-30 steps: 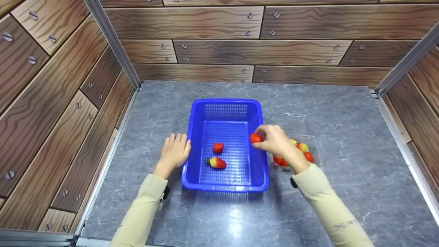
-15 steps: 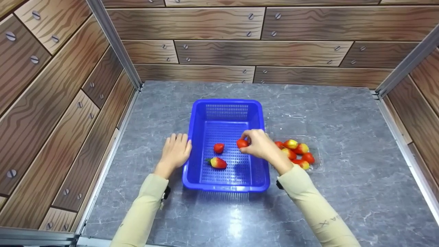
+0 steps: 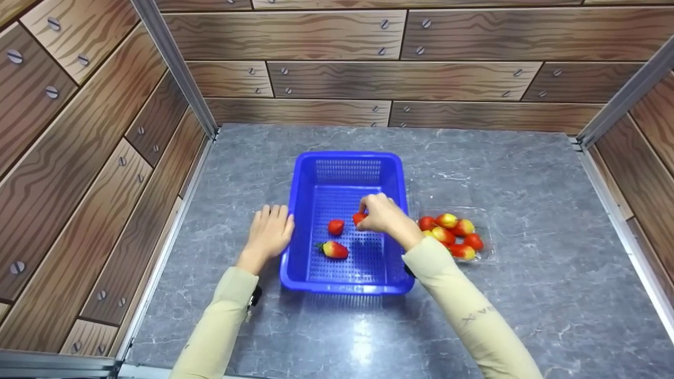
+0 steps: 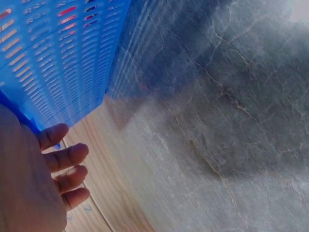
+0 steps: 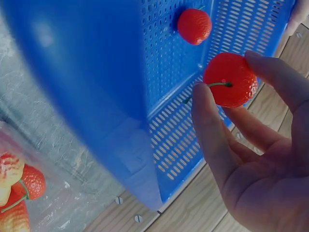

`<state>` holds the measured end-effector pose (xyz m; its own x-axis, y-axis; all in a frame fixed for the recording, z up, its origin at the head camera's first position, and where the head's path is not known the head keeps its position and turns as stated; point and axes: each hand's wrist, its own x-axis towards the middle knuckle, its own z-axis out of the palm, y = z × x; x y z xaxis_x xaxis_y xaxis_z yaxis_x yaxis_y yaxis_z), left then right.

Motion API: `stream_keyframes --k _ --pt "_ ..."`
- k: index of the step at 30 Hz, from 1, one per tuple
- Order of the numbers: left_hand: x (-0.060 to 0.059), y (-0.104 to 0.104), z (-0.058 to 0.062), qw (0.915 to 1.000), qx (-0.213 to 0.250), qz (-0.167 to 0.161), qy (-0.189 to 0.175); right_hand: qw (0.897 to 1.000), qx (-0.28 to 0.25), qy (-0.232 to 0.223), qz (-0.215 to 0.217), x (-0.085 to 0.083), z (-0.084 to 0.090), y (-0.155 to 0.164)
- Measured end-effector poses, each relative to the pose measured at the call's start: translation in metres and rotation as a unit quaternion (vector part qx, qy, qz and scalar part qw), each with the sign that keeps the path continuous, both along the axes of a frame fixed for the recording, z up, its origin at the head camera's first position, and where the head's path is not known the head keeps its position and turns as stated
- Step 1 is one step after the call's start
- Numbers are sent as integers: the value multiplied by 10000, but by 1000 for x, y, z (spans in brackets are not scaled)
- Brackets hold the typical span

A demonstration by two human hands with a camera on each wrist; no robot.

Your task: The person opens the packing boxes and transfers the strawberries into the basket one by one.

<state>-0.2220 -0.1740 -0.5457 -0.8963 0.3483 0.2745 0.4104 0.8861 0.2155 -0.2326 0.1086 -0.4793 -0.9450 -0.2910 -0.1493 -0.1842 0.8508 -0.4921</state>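
Basket [image 3: 348, 163]: one blue slotted basket on the grey table [image 3: 526, 173]; if the held strawberry drops from this height it may bounce on the hard floor.
Tray [image 3: 487, 247]: one clear tray just right of the basket, holding about six strawberries [image 3: 447, 231]; some overlap, so the count is unsure.
Left hand [image 3: 269, 231]: fingers straight, resting against the basket's left wall, gripping nothing.
Right hand [image 3: 383, 215]: pinches one strawberry [image 5: 230, 79] over the basket's middle; a loose pinch could let it slip.
Loose berries: two on the basket floor, one round [image 3: 335, 227], one red and yellow [image 3: 333, 249].

Bright overhead light glares on the tabletop [image 3: 363, 331]; wrist views blur.
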Motion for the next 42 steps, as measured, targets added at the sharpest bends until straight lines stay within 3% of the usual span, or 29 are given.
stream_keyframes --k 15,31,42 --pt "0 2 2 9999 69 -95 106 9906 407 -504 -1207 -19 -19 -19" --pt "2 -2 -1 10000 47 -30 -65 9864 471 -713 -1400 -12 -53 -24" --pt "0 -1 0 10000 3 -9 -74 9866 472 -729 -1382 -12 -54 -25"
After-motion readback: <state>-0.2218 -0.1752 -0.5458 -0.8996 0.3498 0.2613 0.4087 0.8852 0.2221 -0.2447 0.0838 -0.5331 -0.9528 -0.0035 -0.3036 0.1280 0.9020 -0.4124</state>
